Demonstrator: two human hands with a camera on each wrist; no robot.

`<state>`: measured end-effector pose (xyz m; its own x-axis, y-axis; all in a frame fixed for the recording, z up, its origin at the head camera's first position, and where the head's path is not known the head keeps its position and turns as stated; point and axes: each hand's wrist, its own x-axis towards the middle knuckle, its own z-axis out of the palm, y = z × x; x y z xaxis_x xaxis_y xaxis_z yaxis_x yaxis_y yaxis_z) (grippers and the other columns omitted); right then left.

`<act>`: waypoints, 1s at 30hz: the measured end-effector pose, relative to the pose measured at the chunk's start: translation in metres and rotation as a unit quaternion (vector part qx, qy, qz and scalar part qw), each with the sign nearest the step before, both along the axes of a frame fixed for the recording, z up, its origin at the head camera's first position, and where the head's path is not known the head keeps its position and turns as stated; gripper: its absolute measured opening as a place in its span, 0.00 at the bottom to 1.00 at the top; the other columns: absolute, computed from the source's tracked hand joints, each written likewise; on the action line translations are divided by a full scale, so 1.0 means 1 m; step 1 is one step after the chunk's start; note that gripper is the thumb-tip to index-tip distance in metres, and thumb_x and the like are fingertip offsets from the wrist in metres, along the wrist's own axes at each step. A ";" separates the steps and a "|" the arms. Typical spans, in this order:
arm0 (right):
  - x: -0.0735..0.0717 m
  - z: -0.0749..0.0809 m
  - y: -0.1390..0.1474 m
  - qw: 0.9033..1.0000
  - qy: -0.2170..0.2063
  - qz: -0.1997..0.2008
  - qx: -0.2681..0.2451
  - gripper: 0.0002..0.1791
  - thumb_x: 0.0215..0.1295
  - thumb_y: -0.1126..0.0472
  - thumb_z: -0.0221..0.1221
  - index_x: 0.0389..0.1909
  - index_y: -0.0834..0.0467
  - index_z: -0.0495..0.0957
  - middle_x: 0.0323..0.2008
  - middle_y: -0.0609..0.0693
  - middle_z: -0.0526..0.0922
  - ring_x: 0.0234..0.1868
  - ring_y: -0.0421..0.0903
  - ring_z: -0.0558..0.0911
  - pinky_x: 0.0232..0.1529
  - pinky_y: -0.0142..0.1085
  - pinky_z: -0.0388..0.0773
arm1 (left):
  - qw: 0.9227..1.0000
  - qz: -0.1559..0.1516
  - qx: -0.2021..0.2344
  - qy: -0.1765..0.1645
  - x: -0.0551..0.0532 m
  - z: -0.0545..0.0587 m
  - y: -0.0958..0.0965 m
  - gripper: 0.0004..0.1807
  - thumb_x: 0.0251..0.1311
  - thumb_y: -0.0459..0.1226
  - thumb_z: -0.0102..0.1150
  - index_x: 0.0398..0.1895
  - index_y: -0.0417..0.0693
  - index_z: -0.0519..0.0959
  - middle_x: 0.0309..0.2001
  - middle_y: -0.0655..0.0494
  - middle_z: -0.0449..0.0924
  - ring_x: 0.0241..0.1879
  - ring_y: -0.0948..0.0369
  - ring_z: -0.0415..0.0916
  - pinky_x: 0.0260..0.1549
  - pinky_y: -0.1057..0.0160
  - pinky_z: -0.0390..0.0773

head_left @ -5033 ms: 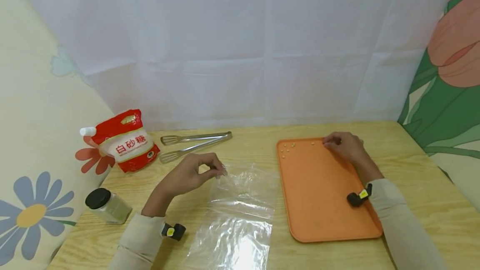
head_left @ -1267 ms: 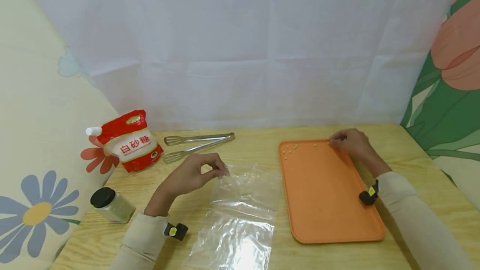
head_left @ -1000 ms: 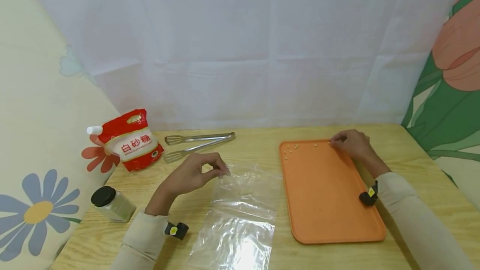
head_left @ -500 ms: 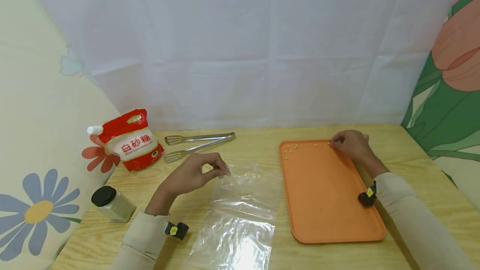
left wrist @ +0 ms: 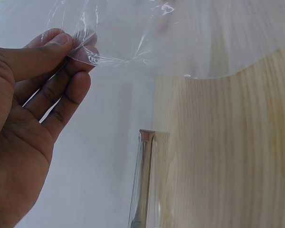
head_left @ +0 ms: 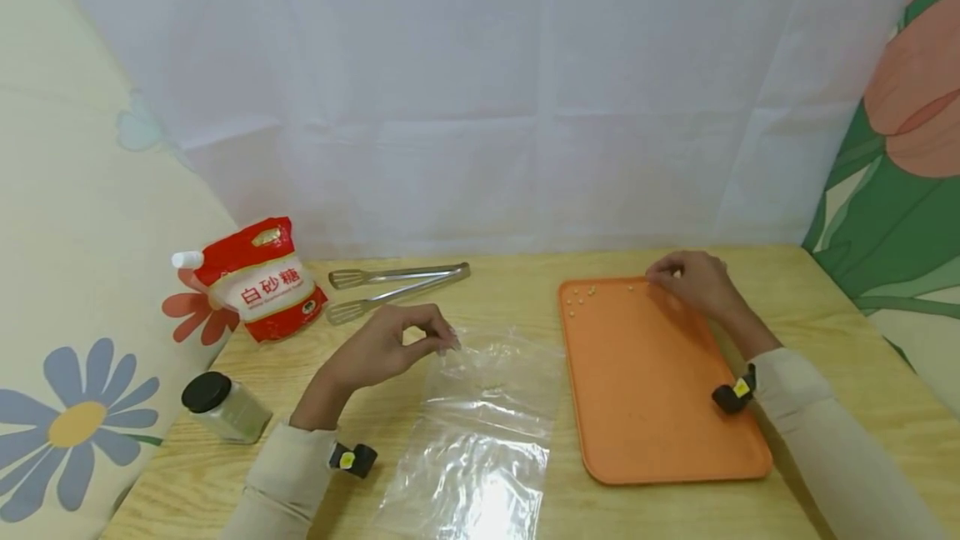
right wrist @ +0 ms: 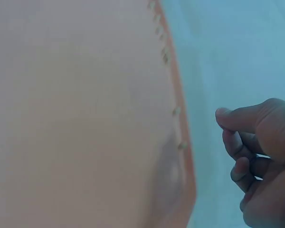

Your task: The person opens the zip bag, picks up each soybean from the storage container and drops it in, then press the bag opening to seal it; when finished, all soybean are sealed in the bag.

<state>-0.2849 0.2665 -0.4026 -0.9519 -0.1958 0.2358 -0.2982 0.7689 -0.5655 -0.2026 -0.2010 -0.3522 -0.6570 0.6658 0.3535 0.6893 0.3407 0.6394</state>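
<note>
My left hand (head_left: 386, 348) pinches the top left corner of a clear plastic bag (head_left: 487, 432) between thumb and fingers. The film (left wrist: 128, 33) hangs from those fingertips in the left wrist view. Small pale bean-like pieces (head_left: 491, 387) show through the bag's upper part. My right hand (head_left: 693, 280) is over the far right corner of the orange tray (head_left: 652, 407). Its fingers curl with the thumb close to the index finger, and nothing shows between them. Several pale pieces lie along the tray's far edge; one piece (right wrist: 181, 146), near the right hand, is hidden in the head view.
Metal tongs (head_left: 405, 286) lie at the back of the wooden table (head_left: 825, 332). A red-and-white sugar pouch (head_left: 266, 282) stands at the back left. Nearer me is a jar (head_left: 236, 415) with a black lid. White cloth (head_left: 450, 148) hangs behind the table.
My right hand has lifted slightly and shifted left at the tray's far edge, now covering a piece that showed half a second ago. The left hand and bag have stayed in place.
</note>
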 end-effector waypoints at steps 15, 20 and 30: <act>0.035 0.031 -0.067 0.978 -0.034 0.124 -0.162 0.12 0.68 0.46 0.65 0.46 0.47 0.85 0.36 0.48 0.81 0.33 0.50 0.73 0.30 0.38 0.71 | 1.000 0.007 -0.001 0.000 0.007 0.010 0.002 0.09 0.61 0.23 0.64 0.38 0.45 0.81 0.36 0.54 0.85 0.36 0.58 0.82 0.42 0.60 0.80; 0.047 0.038 -0.090 0.967 -0.057 0.158 -0.191 0.10 0.68 0.47 0.65 0.45 0.45 0.86 0.38 0.47 0.83 0.34 0.50 0.73 0.31 0.37 0.71 | 1.000 0.010 -0.004 0.001 0.003 0.004 0.001 0.09 0.62 0.24 0.64 0.38 0.46 0.81 0.36 0.57 0.85 0.37 0.59 0.82 0.42 0.60 0.80; 0.061 0.036 -0.122 0.945 -0.071 0.236 -0.217 0.05 0.70 0.51 0.64 0.43 0.44 0.86 0.36 0.48 0.81 0.37 0.49 0.73 0.36 0.38 0.72 | 1.000 0.002 -0.007 0.001 -0.013 -0.016 -0.008 0.11 0.62 0.26 0.65 0.39 0.53 0.82 0.37 0.61 0.85 0.36 0.62 0.82 0.42 0.60 0.80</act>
